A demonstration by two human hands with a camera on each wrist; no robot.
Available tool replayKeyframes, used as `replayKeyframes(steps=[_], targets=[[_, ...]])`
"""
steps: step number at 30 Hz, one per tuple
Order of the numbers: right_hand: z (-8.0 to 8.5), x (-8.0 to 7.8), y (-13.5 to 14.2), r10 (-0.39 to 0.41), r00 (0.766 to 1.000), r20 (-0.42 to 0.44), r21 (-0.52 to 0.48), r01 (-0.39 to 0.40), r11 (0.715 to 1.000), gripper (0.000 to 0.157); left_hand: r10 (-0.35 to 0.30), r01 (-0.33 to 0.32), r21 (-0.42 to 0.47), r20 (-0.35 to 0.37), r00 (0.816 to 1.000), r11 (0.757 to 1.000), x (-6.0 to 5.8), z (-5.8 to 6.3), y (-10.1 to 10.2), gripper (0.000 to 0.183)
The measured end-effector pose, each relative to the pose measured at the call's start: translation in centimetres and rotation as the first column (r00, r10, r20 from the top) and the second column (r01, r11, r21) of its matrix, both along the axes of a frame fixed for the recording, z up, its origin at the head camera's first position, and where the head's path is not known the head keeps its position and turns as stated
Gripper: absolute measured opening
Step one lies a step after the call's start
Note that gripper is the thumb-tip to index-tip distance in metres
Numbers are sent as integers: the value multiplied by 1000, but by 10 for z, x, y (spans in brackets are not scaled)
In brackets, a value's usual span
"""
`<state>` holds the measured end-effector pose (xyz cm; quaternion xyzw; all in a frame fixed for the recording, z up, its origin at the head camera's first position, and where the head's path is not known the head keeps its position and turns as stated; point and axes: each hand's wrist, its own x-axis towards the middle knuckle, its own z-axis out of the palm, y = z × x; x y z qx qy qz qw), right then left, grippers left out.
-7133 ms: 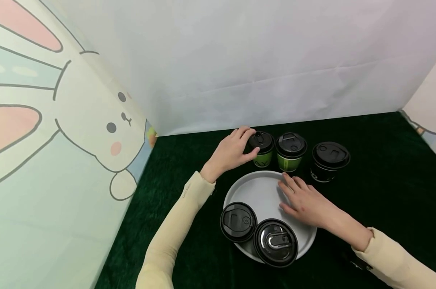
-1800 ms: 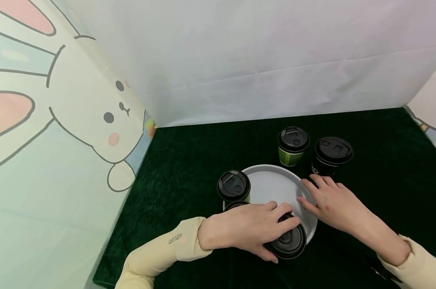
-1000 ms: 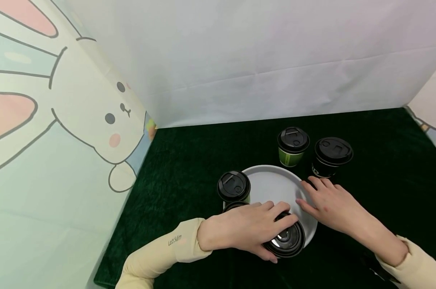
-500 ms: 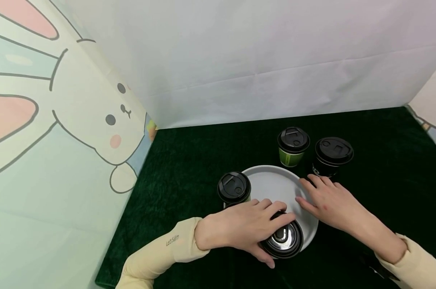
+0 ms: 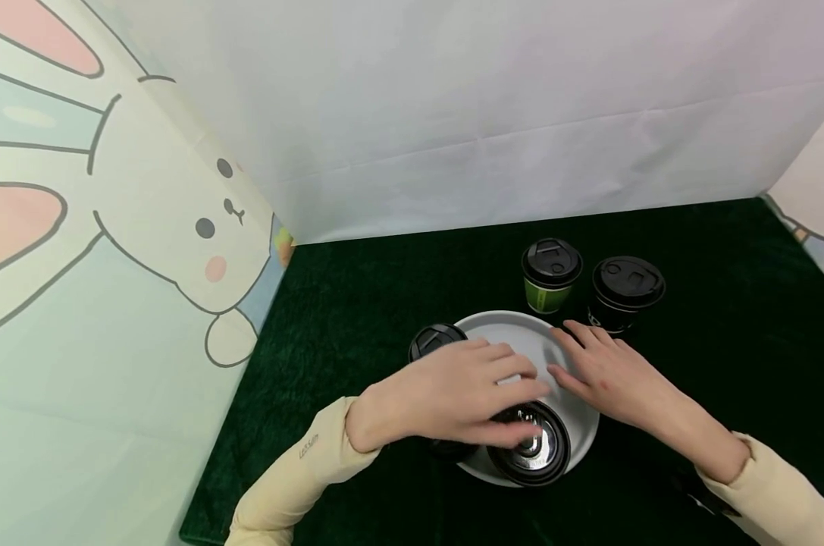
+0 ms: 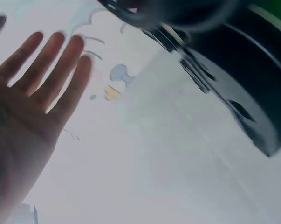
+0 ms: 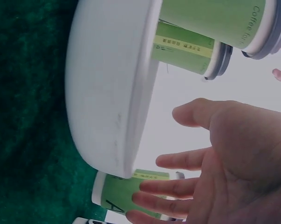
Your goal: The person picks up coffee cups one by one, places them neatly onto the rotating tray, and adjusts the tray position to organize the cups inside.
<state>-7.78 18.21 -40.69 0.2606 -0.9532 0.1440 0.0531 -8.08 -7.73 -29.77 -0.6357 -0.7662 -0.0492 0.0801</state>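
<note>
My left hand (image 5: 459, 390) hovers over the round pale grey tray (image 5: 582, 432) with its fingers stretched out, holding nothing. Just beneath its thumb stands a lidded coffee cup (image 5: 541, 459) with a shiny black lid. Two more cups with black lids, one at the tray's back left (image 5: 432, 337) and another (image 5: 452, 453) nearer the front, are partly hidden by this hand. In the left wrist view its straight fingers are apart from the dark lids (image 6: 243, 70). At the tray's right rim lies my right hand (image 5: 609, 375), fingers spread; green cups (image 7: 215, 21) show in the right wrist view.
Behind the tray stand a green paper cup (image 5: 548, 296) with a black lid and a wider black cup (image 5: 626, 284) to its right. Dark green cloth (image 5: 357, 303) covers the table. A pale wall sheet (image 5: 487, 114) rises at the back.
Since seven seconds ago, a green cup has gone from the back row to the tray's left. My left hand has just let go of the front cup and lifted away.
</note>
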Motion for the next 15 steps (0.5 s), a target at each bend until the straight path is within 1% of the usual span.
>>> replayKeyframes(steps=[2, 4, 6, 8, 10, 12, 15], targets=[[-3, -2, 0, -1, 1000, 17, -1, 1, 1000, 59, 20, -15, 124, -32, 999, 992, -8, -2, -4, 33], [-5, -3, -1, -5, 999, 34, -4, 5, 1000, 60, 63, -50, 228, -52, 997, 972, -18, -5, -9, 28], [-7, -4, -3, 1, 999, 41, -7, -1, 1000, 59, 121, -107, 314, -24, 992, 943, -28, -11, -16, 23], [-9, -4, -4, 12, 999, 35, -11, -12, 1000, 59, 177, -177, 380, 35, 984, 908, -38, -19, -26, 20], [-9, -4, -5, 27, 999, 25, -21, -27, 999, 58, 226, -255, 424, 118, 967, 869, -47, -27, -35, 18], [-11, -4, -5, 38, 999, 15, -23, -38, 999, 57, 261, -327, 447, 203, 944, 833, -56, -36, -43, 17], [-12, -4, -5, 36, 999, 12, -28, -36, 999, 57, 300, -421, 444, 318, 899, 791, -68, -50, -53, 19]])
